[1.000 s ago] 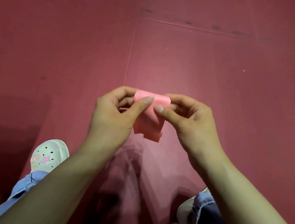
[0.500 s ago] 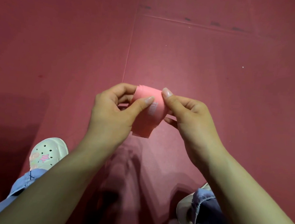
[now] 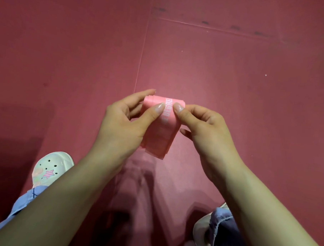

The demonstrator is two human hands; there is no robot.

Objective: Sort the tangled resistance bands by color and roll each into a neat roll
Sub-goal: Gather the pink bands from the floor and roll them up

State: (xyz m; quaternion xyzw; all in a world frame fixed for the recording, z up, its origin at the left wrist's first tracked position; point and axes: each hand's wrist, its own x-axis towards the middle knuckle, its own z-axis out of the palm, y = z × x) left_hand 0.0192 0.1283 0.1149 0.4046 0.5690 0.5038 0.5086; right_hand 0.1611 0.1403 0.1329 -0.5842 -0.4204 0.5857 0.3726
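Observation:
A pink resistance band (image 3: 161, 134) with white lettering hangs in the air between both hands above the dark red floor. Its top is wound into a small roll and a short tail hangs down. My left hand (image 3: 124, 125) pinches the roll's left side with thumb in front and fingers behind. My right hand (image 3: 205, 128) pinches the right side, thumb on the lettering. No other band is in view.
A dark red mat floor (image 3: 233, 79) with a seam running up the middle fills the view. My two white clogs (image 3: 47, 170) and blue trouser legs (image 3: 225, 233) stand at the bottom left and bottom right.
The roll has been turned further, so the white lettering now faces up. My right thumb moved from the roll's top edge onto its front, and the hanging tail sits lower.

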